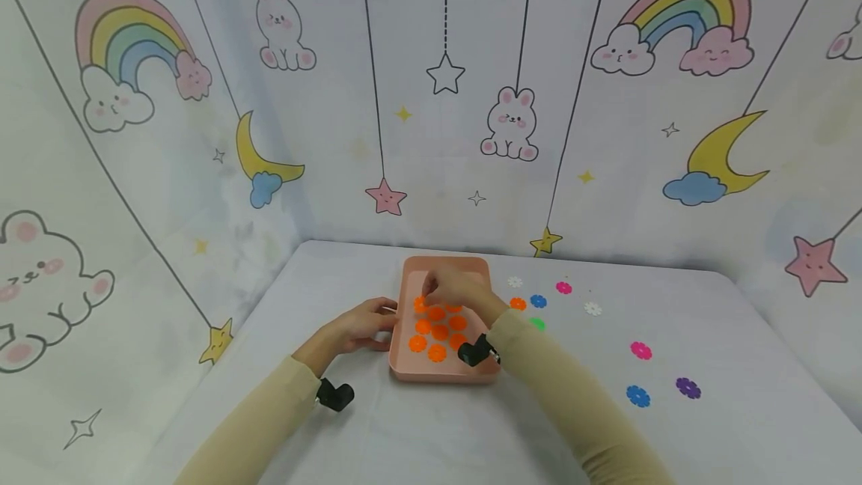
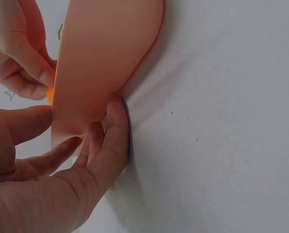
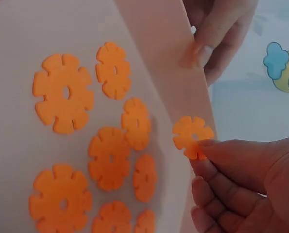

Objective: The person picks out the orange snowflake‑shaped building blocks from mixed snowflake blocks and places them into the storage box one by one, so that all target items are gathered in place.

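Note:
My right hand [image 1: 454, 287] is over the far half of a pink rectangular tray [image 1: 441, 378]. Its thumb and finger pinch an orange notched, flower-shaped plastic disc [image 3: 185, 130] by the edge, close above the tray's side wall in the right wrist view. Several matching orange discs [image 3: 64, 93] lie spread on the tray floor. At the tray's left side my left hand [image 1: 366, 324] holds the wall, thumb at the rim and other fingers along the outside down to the base, as the left wrist view shows. The right forearm covers part of the tray's right side.
Right of the tray, loose discs are scattered on the white-covered table [image 1: 539, 425]: blue [image 1: 638, 396], purple [image 1: 688, 388], pink [image 1: 641, 350], white [image 1: 592, 309], green [image 1: 536, 323] and orange [image 1: 518, 304]. A printed curtain [image 1: 431, 133] stands behind the table and along its sides.

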Tool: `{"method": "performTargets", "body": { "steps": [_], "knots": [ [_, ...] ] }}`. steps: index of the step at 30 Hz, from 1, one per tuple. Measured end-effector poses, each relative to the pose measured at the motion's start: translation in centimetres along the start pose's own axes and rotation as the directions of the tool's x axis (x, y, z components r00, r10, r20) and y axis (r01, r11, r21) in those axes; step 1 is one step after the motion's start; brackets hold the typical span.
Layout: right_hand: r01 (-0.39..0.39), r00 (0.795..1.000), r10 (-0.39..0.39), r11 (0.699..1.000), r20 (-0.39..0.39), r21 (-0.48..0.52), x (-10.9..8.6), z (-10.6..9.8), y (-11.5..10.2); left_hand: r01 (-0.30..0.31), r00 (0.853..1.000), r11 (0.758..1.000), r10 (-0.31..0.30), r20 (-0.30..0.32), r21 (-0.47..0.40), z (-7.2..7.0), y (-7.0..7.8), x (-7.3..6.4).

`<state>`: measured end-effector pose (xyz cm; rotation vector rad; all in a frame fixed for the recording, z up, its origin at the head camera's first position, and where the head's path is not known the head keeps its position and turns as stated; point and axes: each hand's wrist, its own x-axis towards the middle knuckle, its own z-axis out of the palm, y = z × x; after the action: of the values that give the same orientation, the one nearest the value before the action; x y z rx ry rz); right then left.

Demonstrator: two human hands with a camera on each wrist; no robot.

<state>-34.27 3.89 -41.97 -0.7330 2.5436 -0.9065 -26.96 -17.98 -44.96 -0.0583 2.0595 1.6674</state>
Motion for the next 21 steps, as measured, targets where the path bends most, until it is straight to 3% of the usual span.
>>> {"method": "performTargets", "body": {
  "steps": [13, 21],
  "knots": [
    [-0.089, 0.996, 0.089, 0.995, 0.003, 0.037, 0.8, 1.6, 0.0, 0.008, 1.000, 1.000, -0.008, 0.002, 0.002, -0.1, -0.1, 0.2],
    [-0.046, 0.999, 0.046, 0.999, -0.017, -0.027, 1.3, 1.7, 0.2, 0.001, 1.000, 1.000, -0.001, -0.002, -0.001, -0.1, -0.1, 0.2]
  ]
}}
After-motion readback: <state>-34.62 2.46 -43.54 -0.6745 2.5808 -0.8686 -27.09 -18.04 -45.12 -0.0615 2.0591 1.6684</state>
